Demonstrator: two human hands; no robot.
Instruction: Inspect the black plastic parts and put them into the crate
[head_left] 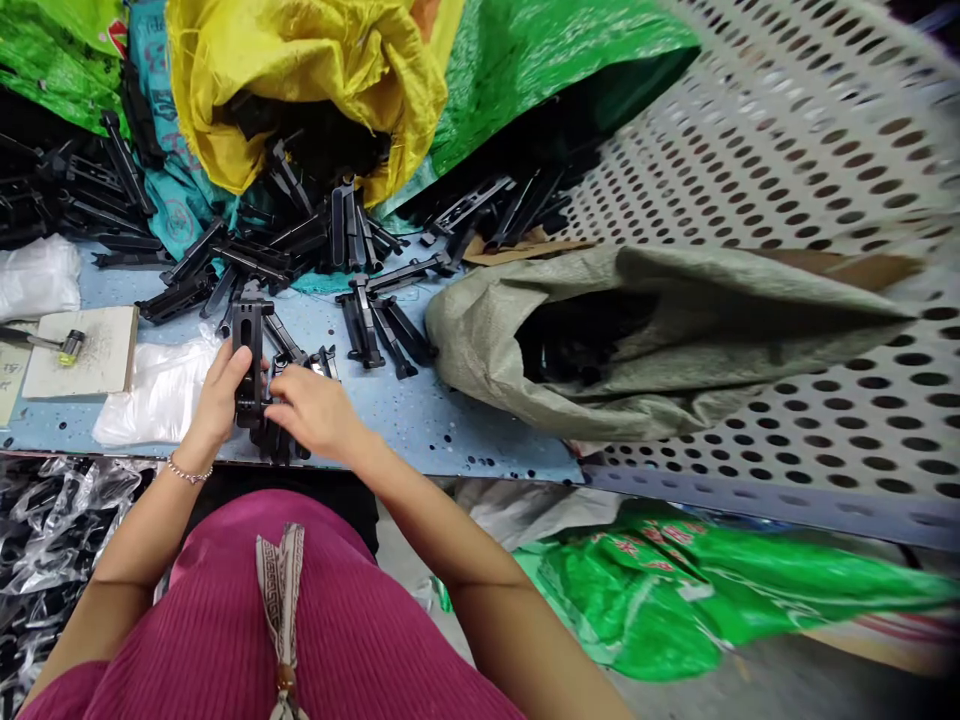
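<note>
My left hand [223, 393] is closed round a long black plastic part [247, 345] with slots along it, held upright over the table's near edge. Close by on its right, my right hand [311, 405] has its fingers bent and pinched at the lower side of that part; whether a small piece sits between them is hidden. More black plastic parts [283, 340] lie under and behind my hands. Beside my left wrist is a stack of clear plastic bags [161, 385].
Black parts [259, 255] heap along the back, spilling from a yellow sack [307, 60] and a green sack [555, 70]. A grey-green woven sack [480, 340] lies open at right, before a perforated panel [862, 150]. At left, a knife-like tool [71, 347] rests on a pale block [90, 375].
</note>
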